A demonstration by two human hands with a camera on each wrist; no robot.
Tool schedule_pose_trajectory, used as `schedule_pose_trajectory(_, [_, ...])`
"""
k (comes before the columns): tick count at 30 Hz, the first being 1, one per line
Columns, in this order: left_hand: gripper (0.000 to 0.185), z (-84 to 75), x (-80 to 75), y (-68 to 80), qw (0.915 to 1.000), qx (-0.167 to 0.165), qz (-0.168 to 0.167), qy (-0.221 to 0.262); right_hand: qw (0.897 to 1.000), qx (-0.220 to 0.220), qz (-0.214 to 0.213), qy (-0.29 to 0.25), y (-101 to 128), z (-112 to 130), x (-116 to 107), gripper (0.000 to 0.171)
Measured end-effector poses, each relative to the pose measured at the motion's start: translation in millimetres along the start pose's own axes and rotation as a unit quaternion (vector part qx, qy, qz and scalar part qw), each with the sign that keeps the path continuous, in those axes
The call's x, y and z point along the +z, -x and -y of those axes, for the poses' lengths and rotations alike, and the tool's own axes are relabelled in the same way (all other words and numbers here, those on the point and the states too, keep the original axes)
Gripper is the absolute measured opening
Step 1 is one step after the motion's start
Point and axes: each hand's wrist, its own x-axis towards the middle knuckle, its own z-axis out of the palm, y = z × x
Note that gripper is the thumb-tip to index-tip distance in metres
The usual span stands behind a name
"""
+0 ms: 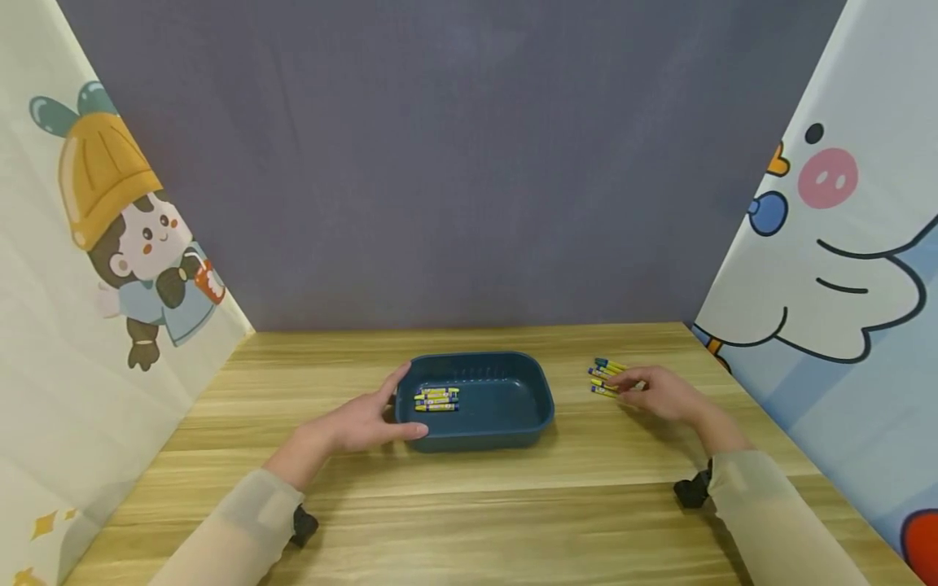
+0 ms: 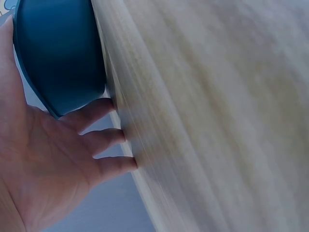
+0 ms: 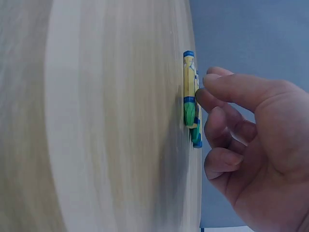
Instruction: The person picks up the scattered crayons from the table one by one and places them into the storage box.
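A dark blue rectangular bin (image 1: 506, 439) stands on the wooden table. Inside, at its left end, several yellow-wrapped crayons (image 1: 437, 400) lie side by side. My left hand (image 1: 359, 422) spans the bin's left end, thumb along the front rim and index finger by the back corner. In the left wrist view, its other fingers (image 2: 111, 166) stretch down to the table. To the right of the bin lies a small group of crayons (image 1: 602, 390). My right hand (image 1: 659, 392) is right over their near ends, fingers loosely bent and thumb close to the index finger. A green-tipped crayon (image 3: 189, 87) shows beside those fingertips.
The wooden table (image 1: 469, 521) runs back to a grey partition (image 1: 469, 163). Cartoon-printed panels stand on the left (image 1: 44, 325) and right (image 1: 843, 285). Black straps (image 1: 692, 490) sit at both wrists.
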Motion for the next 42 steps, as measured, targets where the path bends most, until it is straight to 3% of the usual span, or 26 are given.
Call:
schedule_pose_trajectory(19, [0.125, 0.7, 1.4, -2.0, 1.0, 0.004, -0.003, 0.001, 1.0, -0.005, 0.023, -0.004, 3, -6, 0, 0.037])
schedule_pose_trajectory(30, [0.126, 1.2, 1.2, -1.8, 1.0, 0.005, -0.005, 0.004, 1.0, -0.009, 0.022, 0.002, 3, -1, 4, 0.028])
schedule_pose_trajectory(36, [0.125, 0.8, 1.1, -0.9, 1.0, 0.004, -0.001, 0.004, 1.0, -0.007, 0.001, -0.011, 0, 9, 8, 0.027])
schedule_pose_trajectory(42, [0.124, -0.1, 0.2, -0.9, 1.0, 0.002, 0.0, 0.0, 0.999, -0.028, -0.017, -0.037, -10, 41, 7, 0.027])
